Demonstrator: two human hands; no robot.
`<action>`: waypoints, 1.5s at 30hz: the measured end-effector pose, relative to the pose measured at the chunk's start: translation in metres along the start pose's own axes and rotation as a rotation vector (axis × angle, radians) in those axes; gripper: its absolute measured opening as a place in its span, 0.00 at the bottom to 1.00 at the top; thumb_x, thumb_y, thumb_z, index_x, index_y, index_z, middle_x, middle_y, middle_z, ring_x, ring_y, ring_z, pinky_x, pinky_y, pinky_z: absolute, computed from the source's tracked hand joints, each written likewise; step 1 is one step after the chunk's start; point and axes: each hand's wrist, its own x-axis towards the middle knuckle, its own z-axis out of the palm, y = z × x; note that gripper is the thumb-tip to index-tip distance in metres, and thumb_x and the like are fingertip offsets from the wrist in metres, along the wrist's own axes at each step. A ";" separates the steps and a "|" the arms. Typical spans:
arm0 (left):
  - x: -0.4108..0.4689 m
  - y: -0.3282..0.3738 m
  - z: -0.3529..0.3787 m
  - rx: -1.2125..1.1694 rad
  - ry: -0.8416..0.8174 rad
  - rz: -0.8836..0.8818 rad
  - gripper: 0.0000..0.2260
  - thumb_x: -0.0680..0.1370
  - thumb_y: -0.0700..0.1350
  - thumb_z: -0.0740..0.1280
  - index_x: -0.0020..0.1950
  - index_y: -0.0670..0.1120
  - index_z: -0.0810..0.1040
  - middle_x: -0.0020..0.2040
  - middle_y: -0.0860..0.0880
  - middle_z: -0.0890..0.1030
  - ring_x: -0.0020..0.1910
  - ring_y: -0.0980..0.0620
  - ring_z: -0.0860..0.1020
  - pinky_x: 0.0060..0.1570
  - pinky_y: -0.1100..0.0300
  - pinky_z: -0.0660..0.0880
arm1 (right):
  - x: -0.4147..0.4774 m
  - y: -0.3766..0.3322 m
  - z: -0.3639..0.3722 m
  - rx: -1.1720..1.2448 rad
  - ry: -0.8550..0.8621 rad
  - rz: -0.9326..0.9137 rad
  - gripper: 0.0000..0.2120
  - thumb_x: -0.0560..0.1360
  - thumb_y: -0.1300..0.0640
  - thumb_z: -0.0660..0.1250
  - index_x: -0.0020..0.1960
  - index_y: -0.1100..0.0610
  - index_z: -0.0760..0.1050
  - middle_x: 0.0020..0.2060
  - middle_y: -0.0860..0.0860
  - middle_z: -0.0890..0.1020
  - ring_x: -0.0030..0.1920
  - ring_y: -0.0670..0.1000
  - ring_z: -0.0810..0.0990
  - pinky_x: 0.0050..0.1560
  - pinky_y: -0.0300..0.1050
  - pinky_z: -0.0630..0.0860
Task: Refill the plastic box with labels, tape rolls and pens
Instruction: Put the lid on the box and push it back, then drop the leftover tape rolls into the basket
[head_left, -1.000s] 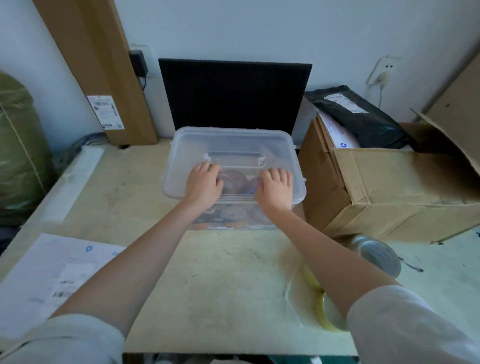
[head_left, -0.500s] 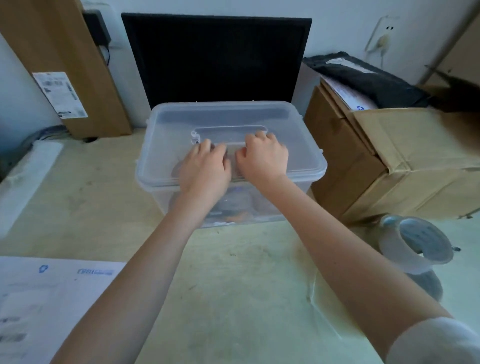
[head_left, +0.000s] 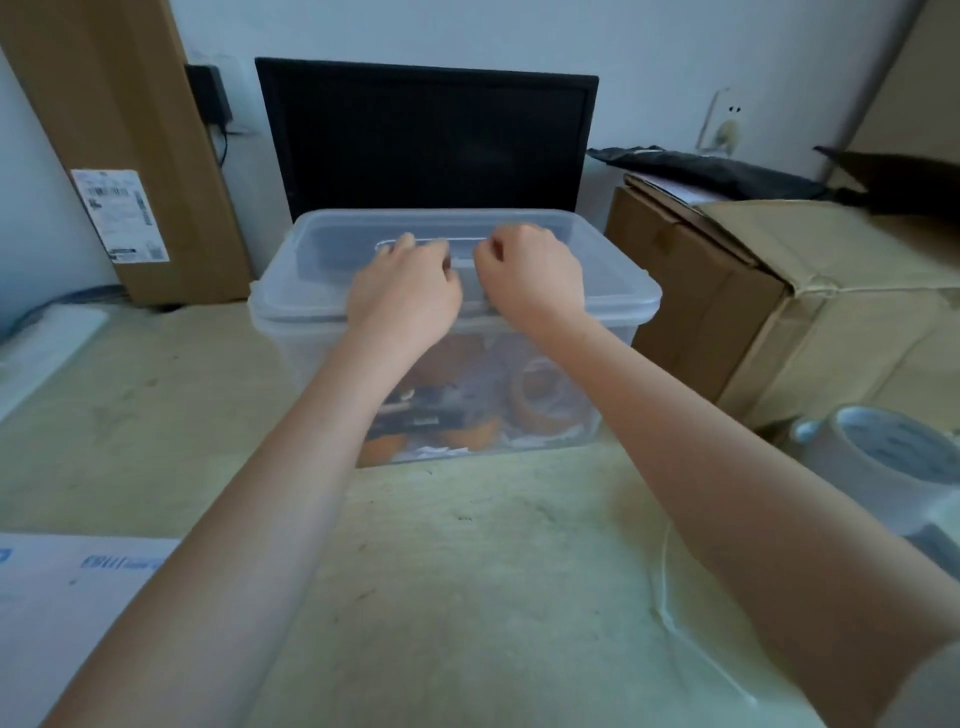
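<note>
A clear plastic box (head_left: 613, 384) stands on the table with its translucent lid (head_left: 613, 275) on top. Through the front wall I see brown tape rolls (head_left: 540, 400) and dark items inside. My left hand (head_left: 405, 291) and my right hand (head_left: 530, 275) rest side by side on the lid's middle, fingers curled at the recessed lid handle (head_left: 462, 244). Whether the fingers hold the handle is hidden by the hands.
A dark monitor (head_left: 426, 140) stands behind the box. An open cardboard carton (head_left: 779, 306) sits to the right, with a clear tape roll (head_left: 893, 457) in front of it. White label sheets (head_left: 57, 597) lie at the front left. A tall cardboard box (head_left: 119, 145) leans at the back left.
My view has come lower and closer to the box. Both hands slid from the lid's front edge to its middle and went from flat to curled at the handle.
</note>
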 end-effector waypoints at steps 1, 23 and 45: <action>0.000 0.001 -0.002 0.000 0.007 -0.010 0.14 0.81 0.46 0.52 0.57 0.44 0.75 0.57 0.42 0.76 0.59 0.41 0.73 0.47 0.51 0.69 | -0.004 -0.001 -0.002 0.006 0.013 -0.047 0.19 0.78 0.56 0.55 0.29 0.55 0.62 0.30 0.50 0.69 0.34 0.53 0.70 0.36 0.46 0.63; -0.150 0.173 0.111 -0.387 -0.671 0.357 0.20 0.72 0.43 0.67 0.64 0.46 0.73 0.61 0.37 0.76 0.62 0.38 0.75 0.61 0.51 0.73 | -0.203 0.162 -0.105 -0.420 -0.652 0.433 0.20 0.83 0.52 0.46 0.69 0.50 0.69 0.70 0.50 0.70 0.71 0.55 0.63 0.61 0.51 0.59; -0.179 0.194 0.026 -0.742 -0.203 0.223 0.19 0.70 0.52 0.73 0.55 0.44 0.75 0.55 0.47 0.68 0.48 0.52 0.69 0.52 0.62 0.67 | -0.299 0.178 -0.138 -0.492 -0.148 -0.291 0.18 0.71 0.48 0.58 0.47 0.62 0.76 0.41 0.56 0.83 0.40 0.57 0.82 0.47 0.47 0.77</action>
